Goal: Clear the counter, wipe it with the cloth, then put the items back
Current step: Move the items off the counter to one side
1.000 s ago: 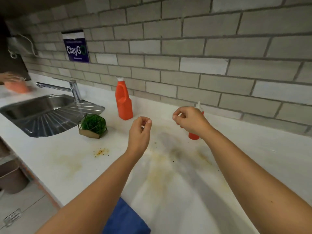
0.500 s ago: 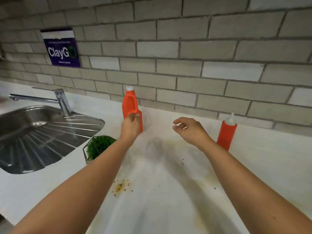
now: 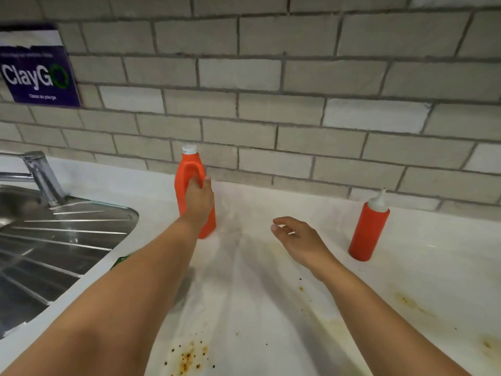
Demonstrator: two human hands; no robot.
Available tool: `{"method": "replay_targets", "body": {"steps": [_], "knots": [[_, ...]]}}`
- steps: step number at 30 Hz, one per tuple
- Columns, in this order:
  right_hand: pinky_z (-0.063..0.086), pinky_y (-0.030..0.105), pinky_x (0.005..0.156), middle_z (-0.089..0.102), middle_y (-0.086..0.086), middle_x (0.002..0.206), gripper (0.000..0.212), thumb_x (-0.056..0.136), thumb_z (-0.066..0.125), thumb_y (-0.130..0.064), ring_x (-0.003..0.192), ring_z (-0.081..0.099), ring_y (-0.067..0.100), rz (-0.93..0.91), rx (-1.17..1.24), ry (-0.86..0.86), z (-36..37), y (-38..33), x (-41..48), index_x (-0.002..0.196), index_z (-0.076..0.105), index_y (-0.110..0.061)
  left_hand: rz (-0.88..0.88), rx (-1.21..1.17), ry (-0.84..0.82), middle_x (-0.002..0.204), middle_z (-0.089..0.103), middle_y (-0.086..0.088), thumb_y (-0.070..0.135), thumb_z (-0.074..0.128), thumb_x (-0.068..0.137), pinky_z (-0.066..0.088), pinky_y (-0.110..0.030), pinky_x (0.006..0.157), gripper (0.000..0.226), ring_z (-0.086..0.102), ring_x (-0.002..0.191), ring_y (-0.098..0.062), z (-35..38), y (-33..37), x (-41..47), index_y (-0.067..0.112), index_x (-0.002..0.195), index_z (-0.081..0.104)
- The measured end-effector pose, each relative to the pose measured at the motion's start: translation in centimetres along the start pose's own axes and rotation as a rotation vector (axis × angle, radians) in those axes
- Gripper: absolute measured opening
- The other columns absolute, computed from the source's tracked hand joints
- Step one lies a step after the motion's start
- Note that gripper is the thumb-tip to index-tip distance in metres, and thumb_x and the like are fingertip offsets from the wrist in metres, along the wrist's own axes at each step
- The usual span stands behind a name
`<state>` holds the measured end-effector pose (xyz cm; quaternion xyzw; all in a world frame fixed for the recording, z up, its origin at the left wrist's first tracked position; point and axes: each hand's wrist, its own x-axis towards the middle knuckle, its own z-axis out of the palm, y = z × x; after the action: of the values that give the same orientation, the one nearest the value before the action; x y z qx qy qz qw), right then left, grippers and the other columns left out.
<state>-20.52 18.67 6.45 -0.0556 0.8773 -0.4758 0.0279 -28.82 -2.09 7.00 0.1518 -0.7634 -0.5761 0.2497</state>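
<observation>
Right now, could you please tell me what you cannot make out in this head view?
Head view:
Sink: cut off by the left edge.
Green object beside it: only a sliver shows past the left forearm.
Sign: small print blurred.
Orange jug: handle partly covered by the left hand.
Cloth: not in view.

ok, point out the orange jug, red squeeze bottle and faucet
orange jug [image 3: 183, 183], head view, left side of body
red squeeze bottle [image 3: 367, 232], head view, middle of body
faucet [image 3: 43, 177], head view, upright stem
</observation>
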Motion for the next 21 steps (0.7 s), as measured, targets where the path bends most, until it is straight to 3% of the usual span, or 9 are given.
{"method": "replay_targets", "body": {"steps": [5, 10, 14, 21], "knots": [[0.038, 0.021, 0.080, 0.053, -0.006, 0.105, 0.032, 0.095, 0.048, -0.037, 0.100, 0.051, 0.010, 0.026, 0.000, 0.007, -0.3, 1.1, 0.2, 0.123, 0.057, -0.025, 0.014, -0.041, 0.000, 0.100, 0.053, -0.008, 0.029, 0.034, 0.101, 0.034, -0.031, 0.083, 0.035, 0.048, 0.093, -0.021, 0.6, -0.1, 1.3, 0.004, 0.120, 0.049], [0.038, 0.021, 0.078, 0.053, -0.005, 0.106, 0.032, 0.096, 0.047, -0.037, 0.100, 0.052, 0.012, 0.033, -0.004, 0.007, -0.6, 1.6, 0.2, 0.122, 0.058, -0.024, -0.006, -0.109, 0.056, 0.080, 0.047, 0.004, 0.029, 0.025, 0.103, 0.033, -0.028, 0.081, 0.031, 0.044, 0.091, -0.019, 0.9, -0.1, 1.6, 0.012, 0.110, 0.050], [0.041, 0.017, 0.068, 0.054, -0.004, 0.108, 0.031, 0.096, 0.046, -0.037, 0.098, 0.052, 0.012, 0.028, -0.025, -0.005, -0.7, 1.5, -0.3, 0.123, 0.056, -0.025, -0.013, -0.107, 0.030, 0.102, 0.048, -0.003, 0.031, 0.024, 0.103, 0.034, -0.028, 0.085, 0.042, 0.044, 0.096, -0.017, 0.8, 0.2, 0.8, 0.006, 0.127, 0.049], [0.040, 0.022, 0.077, 0.054, -0.003, 0.108, 0.032, 0.095, 0.046, -0.038, 0.098, 0.053, 0.013, 0.025, -0.031, 0.033, -2.4, 1.4, -2.2, 0.123, 0.056, -0.026, -0.014, -0.227, -0.037, 0.096, 0.053, -0.007, 0.030, 0.029, 0.102, 0.038, -0.027, 0.079, 0.040, 0.049, 0.088, -0.017, 1.2, 1.5, -1.3, 0.004, 0.117, 0.054]]}}
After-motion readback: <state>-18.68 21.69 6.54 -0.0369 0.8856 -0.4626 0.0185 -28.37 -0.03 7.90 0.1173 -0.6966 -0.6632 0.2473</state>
